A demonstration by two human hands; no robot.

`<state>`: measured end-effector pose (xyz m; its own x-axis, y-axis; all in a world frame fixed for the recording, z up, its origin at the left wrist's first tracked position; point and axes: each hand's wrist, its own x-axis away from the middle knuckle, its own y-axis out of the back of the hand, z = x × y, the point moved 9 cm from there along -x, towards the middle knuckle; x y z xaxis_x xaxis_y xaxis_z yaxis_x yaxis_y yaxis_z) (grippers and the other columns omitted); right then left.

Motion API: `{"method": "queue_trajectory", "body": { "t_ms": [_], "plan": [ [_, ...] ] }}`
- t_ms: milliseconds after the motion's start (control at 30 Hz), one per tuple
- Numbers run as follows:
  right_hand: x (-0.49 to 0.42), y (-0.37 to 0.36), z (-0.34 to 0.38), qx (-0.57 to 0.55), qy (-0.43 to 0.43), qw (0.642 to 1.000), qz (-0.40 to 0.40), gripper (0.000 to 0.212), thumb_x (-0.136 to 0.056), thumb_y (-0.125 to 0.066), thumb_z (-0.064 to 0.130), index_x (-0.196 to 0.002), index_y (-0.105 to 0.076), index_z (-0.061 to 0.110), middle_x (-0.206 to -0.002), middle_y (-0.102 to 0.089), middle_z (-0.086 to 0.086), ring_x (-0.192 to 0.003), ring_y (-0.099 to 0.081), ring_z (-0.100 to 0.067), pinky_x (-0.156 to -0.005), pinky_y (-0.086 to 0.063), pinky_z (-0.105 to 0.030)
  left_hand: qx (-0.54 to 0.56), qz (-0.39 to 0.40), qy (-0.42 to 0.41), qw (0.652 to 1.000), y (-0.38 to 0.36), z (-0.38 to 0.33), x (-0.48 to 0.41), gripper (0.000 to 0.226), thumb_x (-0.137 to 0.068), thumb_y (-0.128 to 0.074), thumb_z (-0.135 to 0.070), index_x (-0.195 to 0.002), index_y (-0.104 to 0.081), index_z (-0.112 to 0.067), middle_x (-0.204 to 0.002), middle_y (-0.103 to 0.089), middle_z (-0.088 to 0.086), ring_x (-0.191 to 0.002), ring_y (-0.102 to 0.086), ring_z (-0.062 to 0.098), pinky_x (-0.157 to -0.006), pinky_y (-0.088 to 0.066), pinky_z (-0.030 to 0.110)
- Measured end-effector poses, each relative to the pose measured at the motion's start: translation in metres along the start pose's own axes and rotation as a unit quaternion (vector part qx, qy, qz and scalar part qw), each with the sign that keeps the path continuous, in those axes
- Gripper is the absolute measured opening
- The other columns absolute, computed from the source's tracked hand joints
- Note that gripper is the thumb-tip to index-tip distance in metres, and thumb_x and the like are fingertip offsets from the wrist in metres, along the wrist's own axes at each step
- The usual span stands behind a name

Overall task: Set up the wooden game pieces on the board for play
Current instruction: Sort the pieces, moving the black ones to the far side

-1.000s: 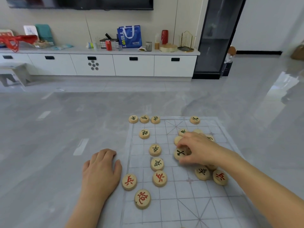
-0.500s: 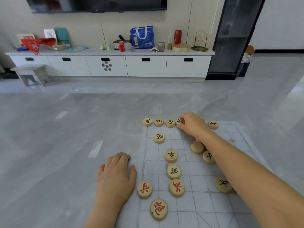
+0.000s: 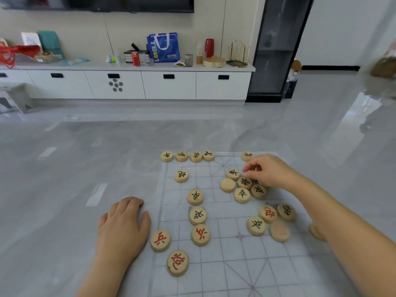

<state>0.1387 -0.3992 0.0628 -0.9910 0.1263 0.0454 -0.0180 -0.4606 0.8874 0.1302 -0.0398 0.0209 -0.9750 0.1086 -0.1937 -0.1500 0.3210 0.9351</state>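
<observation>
From my feed I see a glossy grey tiled floor (image 3: 107, 146) running back to a long, low white cabinet (image 3: 128, 84) with black handles, set against a pale beige wall (image 3: 107, 28). Along the cabinet top stand a blue shopping bag (image 3: 164, 48), a red can (image 3: 135, 58), a red cylinder (image 3: 209, 47) and a gold wire rack (image 3: 237, 53). A dark screen (image 3: 128, 3) hangs above. At the cabinet's right end stands a tall black glass-fronted cabinet (image 3: 276, 50). Bright daylight reflects off the floor at the right.
</observation>
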Motion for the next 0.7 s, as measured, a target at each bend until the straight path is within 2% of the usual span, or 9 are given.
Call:
{"method": "queue_trajectory", "body": {
  "t_ms": [100, 233, 433, 500, 600, 700],
  "plan": [
    [0.011, 0.003, -0.010, 0.051, -0.003, 0.999, -0.017, 0.011, -0.085, -0.065, 0.027, -0.096, -0.067, 0.027, -0.080, -0.050, 0.019, -0.082, -0.052, -0.009, -0.069, -0.040, -0.020, 0.002, -0.004, 0.001, 1.000, 0.001, 0.000, 0.000, 0.029, -0.088, -0.048, -0.034, -0.113, -0.057, -0.024, -0.117, -0.058, -0.006, -0.109, -0.051, 0.019, -0.092, -0.036, 0.037],
    [0.017, -0.015, -0.011, 0.099, 0.007, 0.994, 0.049, 0.035, -0.084, -0.064, 0.036, -0.117, -0.057, 0.029, -0.096, -0.048, 0.007, -0.088, -0.051, -0.013, -0.079, -0.045, -0.028, 0.000, -0.002, 0.003, 1.000, 0.000, 0.001, 0.000, 0.029, -0.088, -0.048, -0.034, -0.114, -0.058, -0.023, -0.117, -0.058, -0.005, -0.110, -0.051, 0.021, -0.092, -0.037, 0.039],
    [0.013, -0.024, 0.006, 0.159, 0.027, 0.986, 0.049, 0.031, -0.079, -0.061, 0.040, -0.106, -0.059, 0.027, -0.100, -0.049, 0.004, -0.088, -0.052, -0.017, -0.077, -0.045, -0.032, 0.003, -0.009, 0.001, 1.000, 0.001, 0.000, 0.000, 0.028, -0.088, -0.051, -0.033, -0.112, -0.058, -0.023, -0.115, -0.059, -0.004, -0.108, -0.052, 0.022, -0.090, -0.037, 0.039],
    [0.006, -0.014, 0.006, 0.133, 0.017, 0.991, 0.023, 0.031, -0.077, -0.063, 0.042, -0.104, -0.059, 0.025, -0.099, -0.050, 0.006, -0.088, -0.053, -0.015, -0.075, -0.045, -0.030, 0.001, -0.010, -0.001, 1.000, 0.001, 0.000, 0.000, 0.028, -0.088, -0.051, -0.034, -0.113, -0.058, -0.023, -0.116, -0.059, -0.004, -0.109, -0.052, 0.021, -0.090, -0.037, 0.039],
    [-0.016, 0.008, 0.012, 0.061, 0.005, 0.995, -0.076, 0.032, -0.078, -0.062, 0.043, -0.103, -0.060, 0.024, -0.095, -0.051, 0.007, -0.085, -0.054, -0.016, -0.069, -0.043, -0.029, -0.003, -0.008, -0.001, 1.000, 0.001, 0.001, 0.000, 0.030, -0.088, -0.049, -0.035, -0.114, -0.058, -0.023, -0.117, -0.059, -0.005, -0.110, -0.052, 0.020, -0.090, -0.037, 0.038],
    [-0.046, 0.001, 0.024, 0.064, -0.009, 0.993, -0.102, 0.031, -0.081, -0.059, 0.042, -0.103, -0.061, 0.020, -0.100, -0.054, 0.001, -0.089, -0.055, -0.021, -0.071, -0.044, -0.031, 0.000, 0.000, -0.002, 1.000, 0.000, 0.000, 0.001, 0.031, -0.089, -0.047, -0.037, -0.116, -0.056, -0.025, -0.119, -0.057, -0.007, -0.111, -0.050, 0.018, -0.092, -0.036, 0.036]
  ]
}}
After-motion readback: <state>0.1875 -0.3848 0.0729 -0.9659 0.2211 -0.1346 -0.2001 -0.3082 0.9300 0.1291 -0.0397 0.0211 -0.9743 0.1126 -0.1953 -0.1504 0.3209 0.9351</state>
